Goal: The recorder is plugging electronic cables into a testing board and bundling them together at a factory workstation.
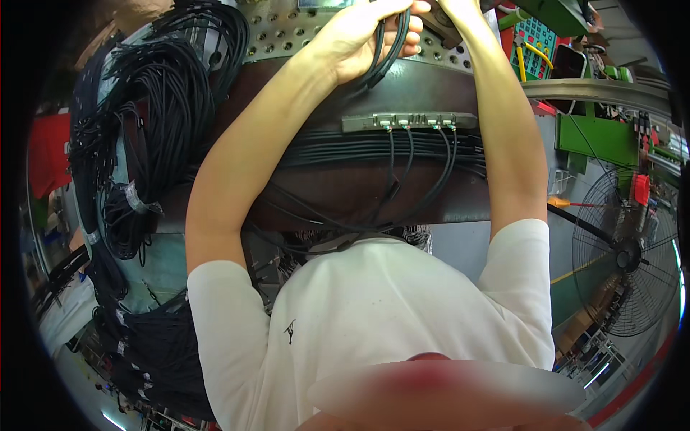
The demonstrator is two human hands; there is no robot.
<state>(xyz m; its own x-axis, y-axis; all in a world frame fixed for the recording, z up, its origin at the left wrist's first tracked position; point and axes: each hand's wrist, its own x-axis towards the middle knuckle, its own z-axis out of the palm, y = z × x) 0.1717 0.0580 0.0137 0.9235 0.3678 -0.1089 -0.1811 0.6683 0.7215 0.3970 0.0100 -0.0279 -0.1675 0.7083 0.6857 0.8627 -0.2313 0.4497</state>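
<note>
My left hand [352, 39] is raised at the top centre, its fingers closed round a looped black cable [388, 61]. Just right of it, my right hand [460, 8] reaches the upper edge of the picture. Its fingers are cut off there, beside a dark metal part [442, 25] on the perforated metal plate [277, 36]. Nearer to me, a grey metal strip [359, 123] lies across the brown work surface [338, 190]. Several cable ends with small pale connectors sit in this strip, and their black cables hang toward me.
Thick bundles of black cables [165, 86] hang at the left. Beyond the strip's near side, more cables [323, 149] run across the surface. On the right are yellow-handled pliers [521, 61], a green control panel [535, 43], a screwdriver [564, 203] and a black fan [627, 255].
</note>
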